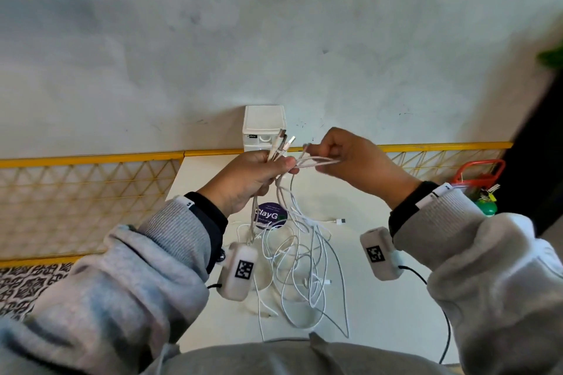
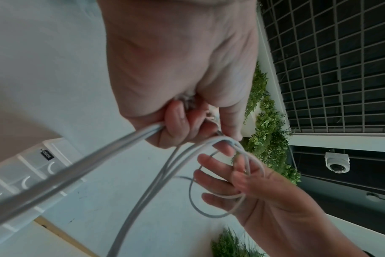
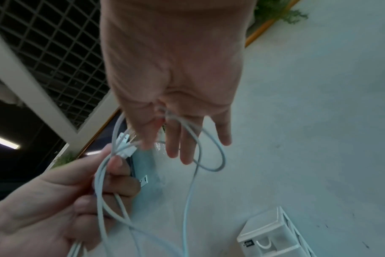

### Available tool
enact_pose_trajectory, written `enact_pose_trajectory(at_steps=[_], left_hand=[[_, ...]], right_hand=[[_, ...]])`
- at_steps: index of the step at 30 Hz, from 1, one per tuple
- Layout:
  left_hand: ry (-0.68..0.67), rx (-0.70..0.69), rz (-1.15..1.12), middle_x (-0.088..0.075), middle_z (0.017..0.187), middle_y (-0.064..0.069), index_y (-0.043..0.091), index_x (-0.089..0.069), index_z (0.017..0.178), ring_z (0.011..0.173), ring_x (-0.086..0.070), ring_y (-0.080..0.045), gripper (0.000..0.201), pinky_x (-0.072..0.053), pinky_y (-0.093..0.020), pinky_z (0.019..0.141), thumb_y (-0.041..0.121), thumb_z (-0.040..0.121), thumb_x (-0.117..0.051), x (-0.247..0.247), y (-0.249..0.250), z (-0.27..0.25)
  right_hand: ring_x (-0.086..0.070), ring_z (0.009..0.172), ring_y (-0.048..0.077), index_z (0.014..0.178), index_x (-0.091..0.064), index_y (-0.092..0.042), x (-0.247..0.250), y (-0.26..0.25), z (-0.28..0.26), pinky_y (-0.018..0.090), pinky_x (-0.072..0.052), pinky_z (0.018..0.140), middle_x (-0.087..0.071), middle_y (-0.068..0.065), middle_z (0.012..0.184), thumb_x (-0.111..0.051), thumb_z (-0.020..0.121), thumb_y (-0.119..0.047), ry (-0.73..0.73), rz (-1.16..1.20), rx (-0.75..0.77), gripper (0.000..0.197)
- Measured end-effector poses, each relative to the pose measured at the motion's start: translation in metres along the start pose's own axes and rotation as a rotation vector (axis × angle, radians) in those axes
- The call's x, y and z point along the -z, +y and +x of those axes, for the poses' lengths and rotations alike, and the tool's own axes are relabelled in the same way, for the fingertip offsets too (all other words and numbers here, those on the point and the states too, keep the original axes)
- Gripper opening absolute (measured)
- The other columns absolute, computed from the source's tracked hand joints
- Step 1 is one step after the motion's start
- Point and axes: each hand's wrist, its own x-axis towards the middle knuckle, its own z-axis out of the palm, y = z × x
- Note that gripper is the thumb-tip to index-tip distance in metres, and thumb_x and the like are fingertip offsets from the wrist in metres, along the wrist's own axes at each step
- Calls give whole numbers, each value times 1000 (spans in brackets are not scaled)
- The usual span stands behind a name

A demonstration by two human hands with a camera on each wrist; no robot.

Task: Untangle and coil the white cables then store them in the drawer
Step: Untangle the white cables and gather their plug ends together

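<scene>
Several tangled white cables point(image 1: 304, 259) hang from both raised hands onto the white table point(image 1: 380, 313). My left hand point(image 1: 274, 167) grips a bundle of cable ends in its fist, and their USB plugs point(image 1: 282, 143) stick up above it. In the left wrist view the left hand point(image 2: 187, 121) is closed round the cables point(image 2: 143, 182). My right hand point(image 1: 313, 155) pinches a short loop of cable point(image 1: 318, 163) beside it. The loop point(image 3: 211, 156) drapes over the right hand's point(image 3: 182, 139) long fingers. The white drawer unit point(image 1: 264, 128) stands shut behind the hands, against the wall.
A round purple sticker point(image 1: 269, 216) lies on the table under the cables, with a loose plug point(image 1: 339, 221) to its right. Yellow mesh railing point(image 1: 91, 192) flanks the table. A red-handled object with green parts point(image 1: 478, 186) sits at the right edge.
</scene>
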Motion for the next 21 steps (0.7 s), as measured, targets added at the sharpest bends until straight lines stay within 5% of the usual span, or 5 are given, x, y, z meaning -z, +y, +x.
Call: enact_pose_trajectory(at_steps=[3,7,11,16,21], left_hand=[[50,-15,46,-33,52,8,7,-67,87,48,-18,-9,22,-15,-20,42,27,79,-74,5,0,0],[77,-14,99,-29,56,5,14,-71,81,49,-17,-11,17,-15,-20,42,32,80,-72,4,-8,-4],[108,22,12,-28,61,2,20,-73,84,54,-17,-12,21,-12,-24,46,23,94,-56,0,-14,-5],[112,-8,9,-33,69,-2,20,-73,85,55,-20,-12,20,-13,-23,45,19,95,-56,0,-14,-4],[150,-17,21,-27,56,5,19,-71,81,54,-16,-12,18,-12,-27,49,21,94,-58,-8,-16,-4]], right_hand=[[-27,136,-11,79,-59,-21,3,7,-6,22,-21,113,-27,-20,151,-76,77,-25,-257,-156,42,18],[-29,136,-8,80,-69,-27,3,15,-6,48,-1,117,-19,-24,154,-50,92,-45,-146,-451,46,29],[-61,106,2,75,-71,-26,5,13,-7,29,-40,99,-46,-24,141,-57,87,-48,-21,-471,40,29],[-67,71,16,83,-67,-29,4,13,-11,27,-47,77,-56,-25,126,-69,78,-47,-81,-313,15,19],[-53,118,2,77,-63,-9,7,17,-8,17,-36,96,-54,-19,131,-65,87,-20,-176,-186,66,14]])
